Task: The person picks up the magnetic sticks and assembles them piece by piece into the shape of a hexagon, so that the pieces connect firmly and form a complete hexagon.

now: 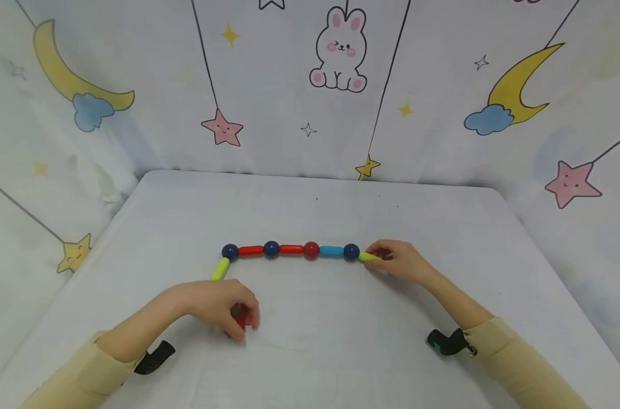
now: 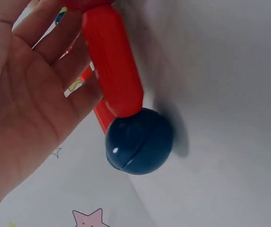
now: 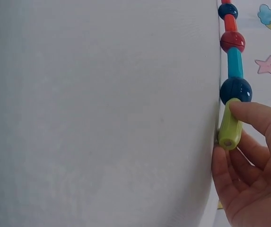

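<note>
A chain of balls and rods lies on the white table. In the head view it runs from a blue ball (image 1: 230, 251) through a red rod (image 1: 250, 250), another blue ball (image 1: 271, 248), a red rod, a red ball (image 1: 311, 250) and a light-blue rod (image 1: 332, 250) to a third blue ball (image 1: 351, 251). My right hand (image 1: 399, 260) pinches a yellow-green rod (image 3: 231, 125) touching that last ball. At the left end another yellow-green rod (image 1: 220, 268) slants under my left hand (image 1: 220, 304). Its thumb and fingers hold a red ball (image 2: 85, 4), joined to a red rod (image 2: 112, 61) and blue ball (image 2: 140, 141).
A white cloth printed with moons, stars and a rabbit (image 1: 340, 51) hangs behind the table (image 1: 310, 210) and along its sides. Dark wrist devices (image 1: 446, 342) hang below both sleeves.
</note>
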{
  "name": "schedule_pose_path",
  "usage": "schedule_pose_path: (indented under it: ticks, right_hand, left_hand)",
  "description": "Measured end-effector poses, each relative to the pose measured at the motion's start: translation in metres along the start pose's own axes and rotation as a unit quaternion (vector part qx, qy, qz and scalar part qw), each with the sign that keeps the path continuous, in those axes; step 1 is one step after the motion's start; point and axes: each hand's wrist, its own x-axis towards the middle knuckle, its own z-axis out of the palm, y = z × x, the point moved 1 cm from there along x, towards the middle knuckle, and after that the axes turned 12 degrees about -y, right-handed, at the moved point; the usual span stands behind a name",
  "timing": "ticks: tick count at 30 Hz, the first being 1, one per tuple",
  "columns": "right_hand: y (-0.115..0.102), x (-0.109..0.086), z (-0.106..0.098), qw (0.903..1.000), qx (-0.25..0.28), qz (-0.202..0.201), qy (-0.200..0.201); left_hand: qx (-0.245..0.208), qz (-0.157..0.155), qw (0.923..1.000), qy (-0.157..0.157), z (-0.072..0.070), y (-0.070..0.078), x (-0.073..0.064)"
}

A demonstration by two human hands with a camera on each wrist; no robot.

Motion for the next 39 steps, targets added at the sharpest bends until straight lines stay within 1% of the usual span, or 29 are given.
schedule_pose_path:
  ticks: [1,2,4,5,7,9,11,14,18,21,24,26,31,33,35,37,39]
  right_hand:
    - [0.0,0.0,0.0,1.0,0.0,-0.001,0.002]
    - [-0.001,0.0,0.0,1.0,0.002,0.0,0.002]
    - [-0.001,-0.001,0.001,1.0,0.004,-0.001,0.003]
    - [-0.001,-0.001,0.001,1.0,0.005,0.0,0.004]
    - [-0.001,-0.001,0.001,1.0,0.004,-0.001,0.006]
    - [-0.001,-0.001,0.001,0.9999,0.001,-0.002,0.011]
    - [-0.002,0.001,0.001,0.9998,-0.006,-0.003,0.019]
    - [-0.005,0.004,0.002,0.9994,-0.019,-0.013,0.026]
    - [-0.012,0.01,0.004,0.9984,-0.04,-0.022,0.032]
    - [-0.014,0.014,0.005,0.9977,-0.056,-0.019,0.035]
    - [-0.015,0.015,0.006,0.9975,-0.063,-0.008,0.032]
    - [-0.015,0.016,0.006,0.9976,-0.062,-0.002,0.031]
    - [-0.017,0.015,0.008,0.9976,-0.059,0.011,0.035]
    - [-0.018,0.014,0.009,0.9981,-0.048,0.012,0.036]
    - [-0.02,0.012,0.01,0.9993,-0.02,0.014,0.027]
    - [-0.022,0.011,0.011,0.9997,0.012,0.017,0.014]
    - [-0.023,0.011,0.012,0.9997,0.023,0.011,0.004]
  left_hand:
    - [0.003,0.0,1.0,0.009,0.0,0.0,-0.001]
    - [0.002,-0.007,0.9999,0.016,0.001,0.001,-0.003]
    - [0.004,-0.03,0.9993,0.022,0.002,0.001,-0.007]
    - [0.006,-0.044,0.9988,0.021,0.002,0.002,-0.009]
    - [0.01,-0.06,0.998,0.018,0.003,0.002,-0.012]
    - [0.017,-0.062,0.9978,0.017,0.004,0.001,-0.013]
    - [0.031,-0.049,0.9981,0.022,0.004,0.0,-0.012]
    - [0.047,-0.017,0.9984,0.027,0.003,-0.002,-0.004]
    - [0.063,0.033,0.9967,0.041,0.003,-0.005,0.013]
    - [0.066,0.058,0.9944,0.059,0.002,-0.006,0.027]
    - [0.067,0.071,0.9924,0.075,0.003,-0.006,0.038]
    - [0.066,0.075,0.9919,0.079,0.003,-0.004,0.044]
    - [0.052,0.084,0.9915,0.085,0.008,0.002,0.052]
    - [0.044,0.091,0.9907,0.091,0.011,0.005,0.054]
    - [0.038,0.096,0.9898,0.098,0.014,0.007,0.056]
    - [0.032,0.096,0.9894,0.104,0.017,0.009,0.058]
    - [0.03,0.09,0.9893,0.111,0.02,0.011,0.06]
